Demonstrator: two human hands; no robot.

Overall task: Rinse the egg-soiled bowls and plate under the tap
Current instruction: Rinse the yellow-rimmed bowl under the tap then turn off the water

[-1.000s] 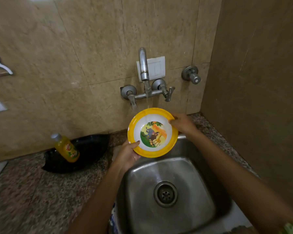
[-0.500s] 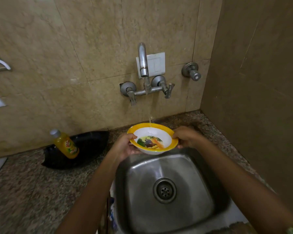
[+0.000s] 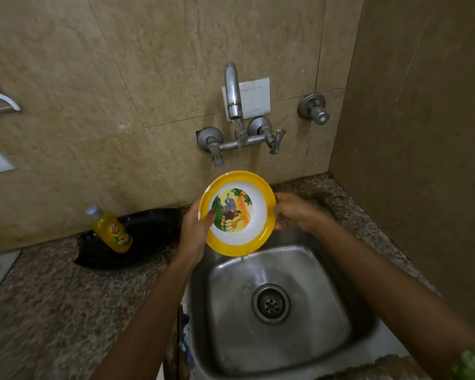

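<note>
A yellow-rimmed white bowl (image 3: 237, 213) with a cartoon animal picture is tipped up on edge over the back of the steel sink (image 3: 307, 272), its inside facing me. My left hand (image 3: 196, 231) grips its left rim, thumb inside the bowl. My right hand (image 3: 292, 211) holds the right rim from behind. The tap (image 3: 232, 89) on the wall runs a thin stream onto the bowl's top edge. Water drips from the bowl's lower rim into the sink. No other soiled bowl or plate shows.
A yellow dish-soap bottle (image 3: 111, 230) leans on a black tray (image 3: 148, 229) on the granite counter (image 3: 52, 297) left of the sink. Two tap handles (image 3: 274, 138) and a separate valve (image 3: 314, 109) stick out of the tiled wall. A side wall stands close on the right.
The bowl went from held nearly level under the stream to tipped upright facing me, spilling its water into the sink. Both hands kept hold of the rim.
</note>
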